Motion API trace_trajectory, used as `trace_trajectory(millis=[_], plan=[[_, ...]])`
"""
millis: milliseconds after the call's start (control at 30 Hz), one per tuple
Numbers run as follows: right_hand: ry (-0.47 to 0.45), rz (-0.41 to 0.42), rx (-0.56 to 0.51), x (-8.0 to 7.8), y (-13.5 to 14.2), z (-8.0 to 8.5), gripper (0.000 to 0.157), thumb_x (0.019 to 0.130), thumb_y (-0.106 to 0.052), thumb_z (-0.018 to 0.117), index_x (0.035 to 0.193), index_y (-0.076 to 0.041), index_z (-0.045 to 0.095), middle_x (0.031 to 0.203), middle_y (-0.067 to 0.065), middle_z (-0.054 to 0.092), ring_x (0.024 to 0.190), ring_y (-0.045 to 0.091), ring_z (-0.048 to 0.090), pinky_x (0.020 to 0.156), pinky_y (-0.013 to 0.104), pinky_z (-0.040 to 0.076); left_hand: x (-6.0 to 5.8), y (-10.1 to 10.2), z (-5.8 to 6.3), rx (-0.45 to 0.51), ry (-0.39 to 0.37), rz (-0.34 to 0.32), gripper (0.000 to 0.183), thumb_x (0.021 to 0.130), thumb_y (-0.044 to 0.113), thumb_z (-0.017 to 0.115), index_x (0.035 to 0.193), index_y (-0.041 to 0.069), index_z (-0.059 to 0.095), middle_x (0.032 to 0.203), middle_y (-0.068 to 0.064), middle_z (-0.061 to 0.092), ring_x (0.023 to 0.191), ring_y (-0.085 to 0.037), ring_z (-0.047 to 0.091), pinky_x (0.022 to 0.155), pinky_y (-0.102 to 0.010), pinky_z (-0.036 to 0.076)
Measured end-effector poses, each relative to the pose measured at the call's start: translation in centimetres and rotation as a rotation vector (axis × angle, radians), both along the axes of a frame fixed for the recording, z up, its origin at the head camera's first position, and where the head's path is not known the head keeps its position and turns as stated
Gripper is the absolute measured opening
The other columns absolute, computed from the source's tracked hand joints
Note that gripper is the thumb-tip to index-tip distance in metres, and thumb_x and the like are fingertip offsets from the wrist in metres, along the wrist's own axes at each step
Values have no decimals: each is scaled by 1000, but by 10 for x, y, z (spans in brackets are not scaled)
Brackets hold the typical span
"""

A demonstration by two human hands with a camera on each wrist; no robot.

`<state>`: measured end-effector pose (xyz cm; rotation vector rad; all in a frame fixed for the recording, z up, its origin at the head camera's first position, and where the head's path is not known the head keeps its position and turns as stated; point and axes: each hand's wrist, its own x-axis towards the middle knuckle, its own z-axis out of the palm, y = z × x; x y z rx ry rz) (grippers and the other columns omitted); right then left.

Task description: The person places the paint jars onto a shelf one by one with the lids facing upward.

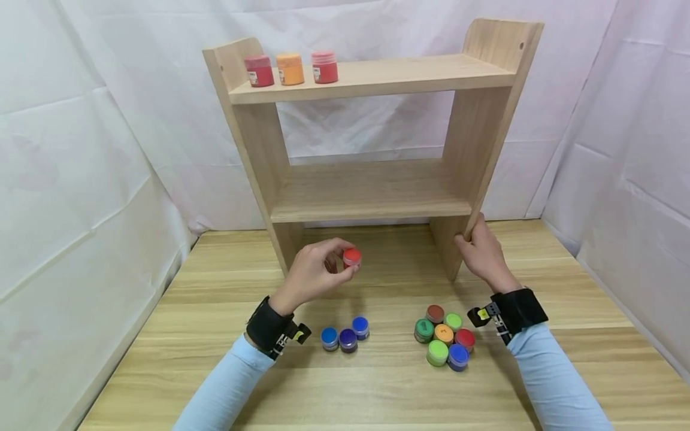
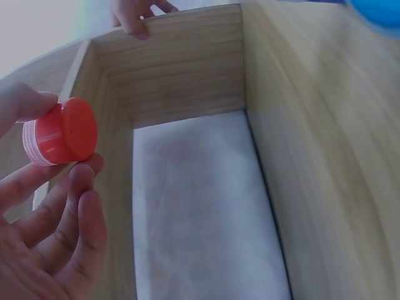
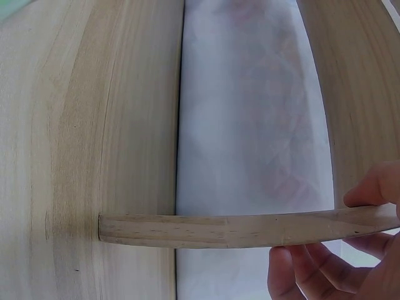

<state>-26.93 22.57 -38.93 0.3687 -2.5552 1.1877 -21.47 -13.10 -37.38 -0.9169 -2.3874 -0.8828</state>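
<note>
My left hand [image 1: 318,266] pinches a small red-lidded paint jar [image 1: 352,257] between thumb and fingers, in front of the shelf's lower opening. In the left wrist view the red jar [image 2: 65,131] is tilted on its side, with a pale label near its base. My right hand [image 1: 483,254] grips the right side panel of the wooden shelf [image 1: 372,188] low down. The right wrist view has the thumb on one face of that panel [image 3: 225,230] and the fingers on the other.
On the top board stand a dark red jar [image 1: 260,72], an orange jar [image 1: 290,70] and a pinkish-red jar [image 1: 324,67]. Three blue and purple jars [image 1: 347,340] sit on the table [image 1: 377,395] by my left wrist. Several mixed-colour jars [image 1: 444,334] cluster near my right wrist.
</note>
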Motion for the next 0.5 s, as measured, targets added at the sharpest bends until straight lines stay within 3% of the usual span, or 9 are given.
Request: trace_trajectory(millis=[500], plan=[[3, -6, 2, -2, 0, 0, 60, 94, -10, 46, 146, 3, 20, 136, 29, 39, 117, 43, 45, 82, 57, 43, 0, 11, 31, 63, 74, -3, 33, 81, 39, 69, 104, 16, 66, 81, 14, 59, 58, 1, 50, 50, -19, 42]])
